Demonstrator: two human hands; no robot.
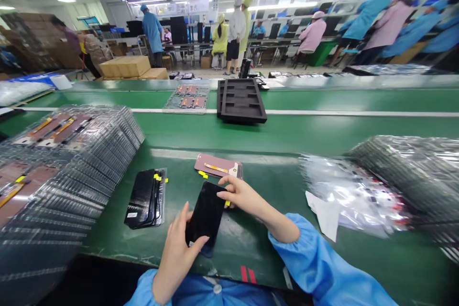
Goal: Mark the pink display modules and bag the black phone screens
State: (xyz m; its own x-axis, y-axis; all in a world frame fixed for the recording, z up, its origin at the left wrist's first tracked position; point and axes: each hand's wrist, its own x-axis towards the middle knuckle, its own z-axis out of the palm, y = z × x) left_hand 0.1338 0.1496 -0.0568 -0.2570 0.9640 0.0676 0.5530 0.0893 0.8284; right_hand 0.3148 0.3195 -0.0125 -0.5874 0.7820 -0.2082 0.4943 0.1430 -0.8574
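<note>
A black phone screen (206, 215) is tilted in front of me, over the green bench. My left hand (177, 244) grips its lower left side, the thumb lying across the bottom end. At its upper right corner my right hand (238, 194) pinches the edge, next to a small yellow tab. Just beyond lies a phone screen with a pinkish-brown back (211, 162), an orange flex cable and yellow tabs. To the left rests a small pile of black phone screens (140, 201) with yellow tabs, one bearing a white label.
Tall stacks of clear plastic trays stand left (107, 153) and right (423, 162). Clear plastic bags (355, 191) and white paper (324, 213) lie to the right. Black foam trays (242, 117) and a clear tray (168, 104) sit across the bench. Several people work beyond.
</note>
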